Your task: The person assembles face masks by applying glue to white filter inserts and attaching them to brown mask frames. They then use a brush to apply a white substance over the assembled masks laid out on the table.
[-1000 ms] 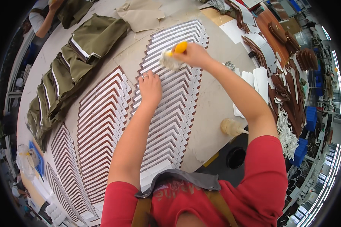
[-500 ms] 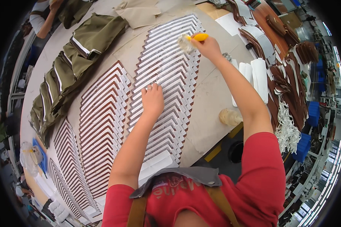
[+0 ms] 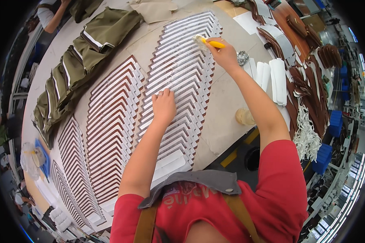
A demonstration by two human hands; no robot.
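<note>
My right hand (image 3: 223, 53) is closed round the yellow handle of a brush (image 3: 215, 44). Its pale bristles touch the upper part of a long row of overlapping white strips (image 3: 178, 65) with dark edges, laid out like stairs. On the middle of the same row rests my left hand (image 3: 164, 106), fingers bent and pressed down on the strips; whether it pinches one I cannot make out. To the left lies a second row of white strips with brown edges (image 3: 111, 121), and beyond it a narrower one (image 3: 78, 162).
Olive fabric pieces with white bands (image 3: 83, 60) lie at the far left. A jar-like container (image 3: 245, 116) stands near the table edge at right, below white rolled sheets (image 3: 277, 81). Brown strips (image 3: 306, 89) and white cords (image 3: 307, 133) hang beyond. Another person's arm (image 3: 54, 20) shows top left.
The brush in my right hand has shifted slightly, its handle now tilting down to the right. My left hand stays on the strips. The whole view has shifted a little.
</note>
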